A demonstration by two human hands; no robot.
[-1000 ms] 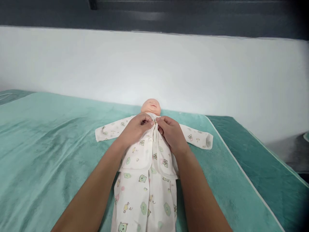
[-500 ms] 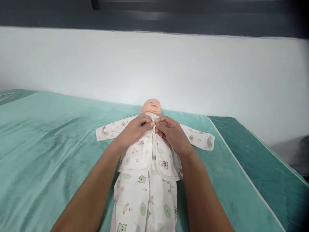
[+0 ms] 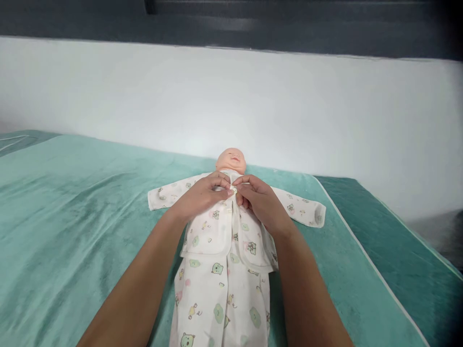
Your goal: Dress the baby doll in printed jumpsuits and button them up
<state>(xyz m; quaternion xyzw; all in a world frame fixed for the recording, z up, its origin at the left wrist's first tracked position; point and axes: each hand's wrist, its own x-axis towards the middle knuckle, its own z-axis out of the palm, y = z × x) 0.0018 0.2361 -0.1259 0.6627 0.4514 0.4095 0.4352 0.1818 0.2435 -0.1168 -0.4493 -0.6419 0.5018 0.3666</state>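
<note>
A baby doll [image 3: 231,160] lies on its back, dressed in a white printed jacket [image 3: 210,231] and white printed trousers [image 3: 220,299]. Both sleeves stretch out sideways. My left hand [image 3: 210,193] pinches the jacket's front edge just below the doll's neck. Facing it, my right hand [image 3: 255,195] grips the other front edge with bent fingers. A small pale button [image 3: 235,190] shows between my fingertips. Below my hands the two front panels hang apart near the hem.
A light green cloth [image 3: 90,217] with wrinkles covers the surface under the doll. Darker green fabric [image 3: 390,231] lies to the right, past a white edge. Behind the doll stands a white wall [image 3: 231,96].
The whole view has shifted slightly, so the doll appears a little further right. My fingertips have parted a little and the button now shows between them.
</note>
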